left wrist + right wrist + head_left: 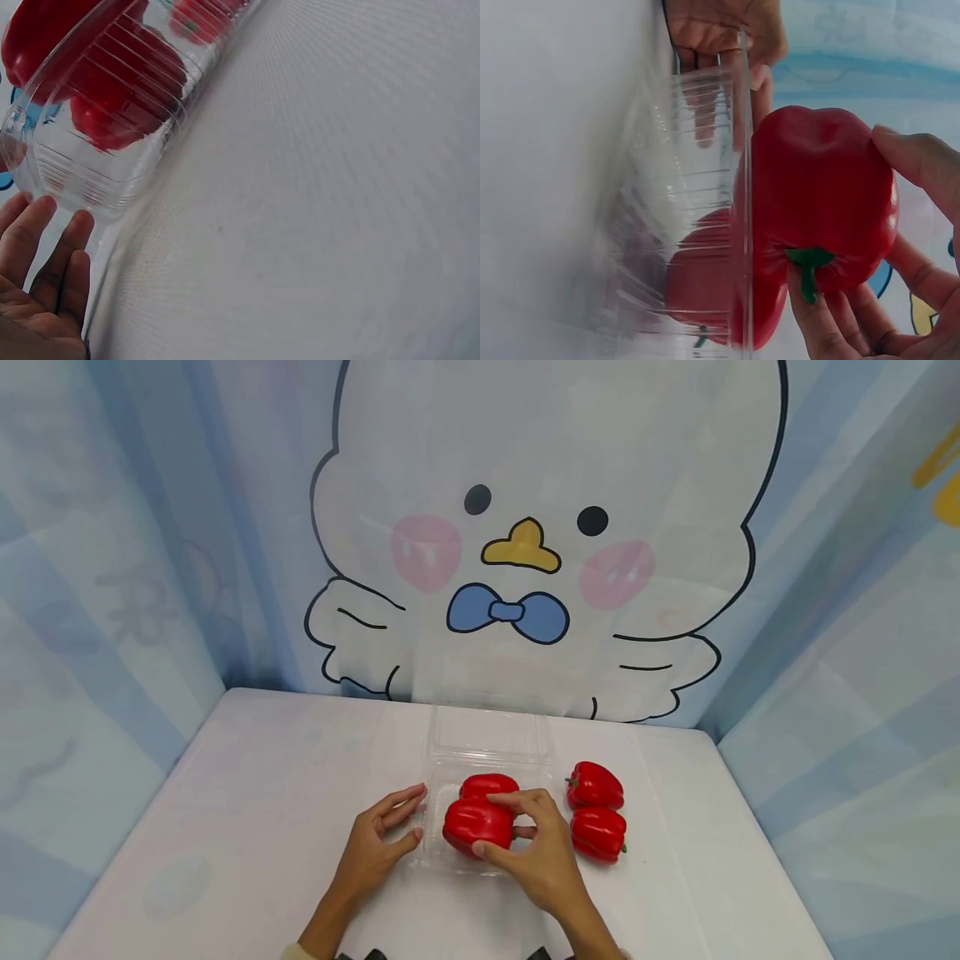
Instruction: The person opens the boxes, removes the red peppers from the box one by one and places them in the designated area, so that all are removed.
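My right hand (542,852) grips a red bell pepper (477,825) between thumb and fingers, over the near part of a clear plastic clamshell box (442,860). Its green stem shows in the right wrist view, where the pepper (821,195) overlaps the box wall. Behind it, a second red pepper (487,784) lies inside the box. My left hand (378,839) is at the box's left side, fingers extended with the tips right at the rim. In the left wrist view those fingers (64,247) lie beside the clear wall (112,191).
Two more red peppers, one farther back (595,785) and one nearer (598,835), lie on the white table (285,793) right of the box. The box's lid (491,732) is folded open toward the back. A printed cartoon curtain (525,668) stands behind the table.
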### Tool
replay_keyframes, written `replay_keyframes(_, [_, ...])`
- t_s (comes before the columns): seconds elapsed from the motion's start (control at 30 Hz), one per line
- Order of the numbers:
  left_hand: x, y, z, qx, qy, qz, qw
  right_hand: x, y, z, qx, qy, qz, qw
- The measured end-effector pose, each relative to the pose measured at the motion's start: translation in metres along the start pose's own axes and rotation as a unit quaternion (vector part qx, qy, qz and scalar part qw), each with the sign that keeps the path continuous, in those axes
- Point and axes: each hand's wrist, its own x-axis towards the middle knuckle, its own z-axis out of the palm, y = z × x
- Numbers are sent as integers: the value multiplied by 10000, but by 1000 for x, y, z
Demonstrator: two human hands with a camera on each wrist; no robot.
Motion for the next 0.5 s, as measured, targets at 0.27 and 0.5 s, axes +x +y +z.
replay_keyframes(0.27, [0, -1, 0, 11, 9, 2, 10000, -1, -4, -9, -39, 206, -101, 9997])
replay_keyframes(0.5, [0, -1, 0, 5, 8, 3, 10000, -3, -8, -15, -4, 345, -177, 9992])
